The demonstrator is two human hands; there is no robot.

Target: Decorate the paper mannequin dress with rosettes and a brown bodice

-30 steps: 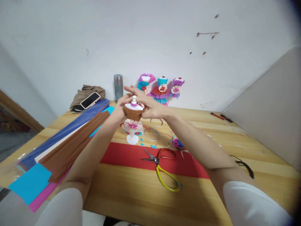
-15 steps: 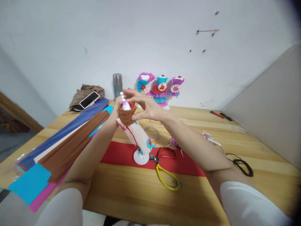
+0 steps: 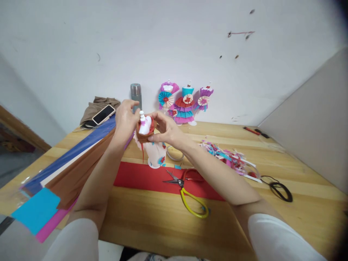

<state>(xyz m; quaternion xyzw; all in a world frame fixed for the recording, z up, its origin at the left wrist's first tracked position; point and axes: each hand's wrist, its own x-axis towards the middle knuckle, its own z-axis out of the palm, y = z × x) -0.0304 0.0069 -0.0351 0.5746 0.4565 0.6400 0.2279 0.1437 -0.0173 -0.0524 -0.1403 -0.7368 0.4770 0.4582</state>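
Observation:
A small white dress form (image 3: 145,125) wears a brown paper band (image 3: 144,138) round its chest, with red inside the band and a pale skirt (image 3: 156,151) with blue and red flowers below. My right hand (image 3: 167,129) grips the band from the right, thumb in front and fingers behind. On the form's left is my left hand (image 3: 127,115), its thumb and forefinger bent close together near the form's top; whether anything is between them is too small to tell. A thin red strip (image 3: 143,152) hangs under the band.
Yellow-and-red-handled scissors (image 3: 181,182) lie open on red paper (image 3: 141,177). Coloured paper sheets (image 3: 78,159) and a phone (image 3: 103,115) are at left. Three dressed forms (image 3: 185,105) and a flask (image 3: 136,95) stand behind. Paper scraps (image 3: 228,157) and a black cord (image 3: 281,191) lie right.
The form has tipped, its top now facing me more and its base moved back left. My left hand has come away from behind it to its left side, with the fingers raised.

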